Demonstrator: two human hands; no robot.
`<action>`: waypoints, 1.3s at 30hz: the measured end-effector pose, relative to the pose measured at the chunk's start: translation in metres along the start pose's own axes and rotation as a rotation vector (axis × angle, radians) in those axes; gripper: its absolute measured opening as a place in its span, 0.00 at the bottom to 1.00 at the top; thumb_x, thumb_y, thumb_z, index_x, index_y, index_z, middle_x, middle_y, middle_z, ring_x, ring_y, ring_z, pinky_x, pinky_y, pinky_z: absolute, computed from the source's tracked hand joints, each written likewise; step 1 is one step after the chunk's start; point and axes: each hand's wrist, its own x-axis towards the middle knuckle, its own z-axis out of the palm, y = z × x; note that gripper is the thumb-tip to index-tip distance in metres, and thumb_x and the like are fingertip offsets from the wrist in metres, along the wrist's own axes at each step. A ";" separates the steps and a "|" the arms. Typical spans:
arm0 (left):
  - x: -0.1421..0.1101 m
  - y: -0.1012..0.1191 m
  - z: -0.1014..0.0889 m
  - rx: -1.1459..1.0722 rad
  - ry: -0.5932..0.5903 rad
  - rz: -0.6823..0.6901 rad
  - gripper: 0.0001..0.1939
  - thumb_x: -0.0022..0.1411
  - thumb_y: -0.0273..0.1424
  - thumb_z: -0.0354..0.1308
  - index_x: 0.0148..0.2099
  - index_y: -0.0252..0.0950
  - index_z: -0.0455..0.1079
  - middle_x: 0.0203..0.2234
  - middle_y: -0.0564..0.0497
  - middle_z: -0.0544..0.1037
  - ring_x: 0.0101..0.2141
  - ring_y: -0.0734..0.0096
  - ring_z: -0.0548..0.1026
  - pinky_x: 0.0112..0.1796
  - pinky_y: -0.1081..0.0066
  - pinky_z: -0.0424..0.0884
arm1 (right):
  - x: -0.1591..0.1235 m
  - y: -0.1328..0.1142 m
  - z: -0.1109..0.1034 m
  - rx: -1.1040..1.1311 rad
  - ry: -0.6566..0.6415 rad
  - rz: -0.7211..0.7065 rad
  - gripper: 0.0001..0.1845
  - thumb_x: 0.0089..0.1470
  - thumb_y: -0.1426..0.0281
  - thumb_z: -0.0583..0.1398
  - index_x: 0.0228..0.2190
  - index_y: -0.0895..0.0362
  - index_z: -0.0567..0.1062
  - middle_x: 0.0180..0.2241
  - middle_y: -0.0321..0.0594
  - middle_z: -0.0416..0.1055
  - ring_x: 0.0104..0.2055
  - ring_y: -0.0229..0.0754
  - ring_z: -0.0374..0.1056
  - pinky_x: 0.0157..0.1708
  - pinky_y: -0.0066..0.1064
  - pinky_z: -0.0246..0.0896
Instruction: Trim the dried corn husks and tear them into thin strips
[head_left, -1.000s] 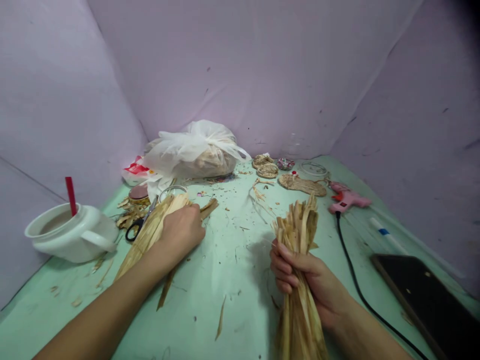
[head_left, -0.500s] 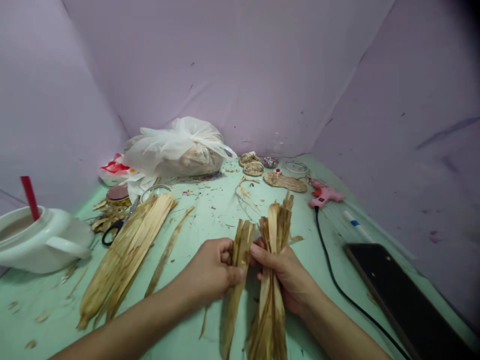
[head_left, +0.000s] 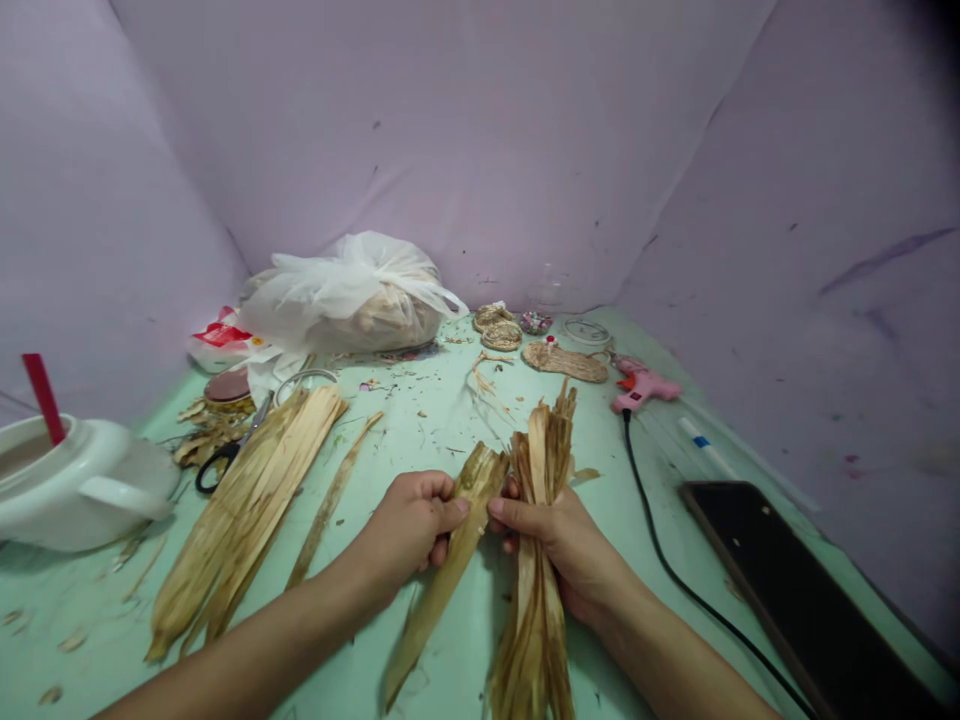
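My left hand (head_left: 420, 522) pinches a single dried husk strip (head_left: 439, 580) by its left edge near the top, thumb in front. The strip slants from upper right to lower left, and it looks wide and flat. My right hand (head_left: 559, 530) is wrapped around a bundle of dried husk strips (head_left: 541, 600), which fans out above and below the grip. Its thumb and fingertip are at the single strip's right edge; whether they grip it I cannot tell. Left of my hands lie a pile of dried husks (head_left: 232, 530) and a narrow loose strip (head_left: 334, 500).
Black-handled scissors (head_left: 217, 468) and a white pot (head_left: 112, 480) stand left. A white plastic bag (head_left: 352, 295) is at the back, with woven sole-shaped pieces (head_left: 564, 361) to its right. On the right are a pink glue gun (head_left: 646, 386), its black cord (head_left: 652, 530) and a phone (head_left: 795, 590).
The single strip has swung from nearly upright to slanting, its lower end moving left. It has turned its broad face up. My left thumb has moved higher on it. The bundle stays gripped.
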 end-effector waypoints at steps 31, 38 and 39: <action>-0.002 0.006 0.000 -0.266 -0.093 0.003 0.12 0.38 0.32 0.65 0.27 0.30 0.71 0.19 0.50 0.73 0.20 0.74 0.69 0.24 0.75 0.63 | 0.000 0.000 -0.001 0.054 -0.048 -0.012 0.13 0.29 0.73 0.67 0.24 0.60 0.73 0.20 0.35 0.71 0.22 0.38 0.65 0.23 0.29 0.61; 0.002 0.008 -0.006 -0.253 0.035 0.039 0.11 0.38 0.32 0.66 0.23 0.31 0.69 0.14 0.53 0.70 0.17 0.76 0.66 0.21 0.76 0.60 | 0.002 -0.002 -0.002 0.054 0.069 -0.010 0.12 0.29 0.74 0.67 0.20 0.60 0.70 0.16 0.30 0.64 0.16 0.30 0.58 0.15 0.22 0.53; 0.003 0.010 -0.009 -0.239 0.073 0.050 0.11 0.38 0.32 0.65 0.22 0.31 0.68 0.13 0.55 0.68 0.15 0.79 0.63 0.18 0.78 0.56 | 0.003 -0.003 -0.004 0.064 0.098 -0.014 0.13 0.29 0.75 0.68 0.20 0.60 0.69 0.15 0.29 0.63 0.16 0.30 0.58 0.15 0.21 0.53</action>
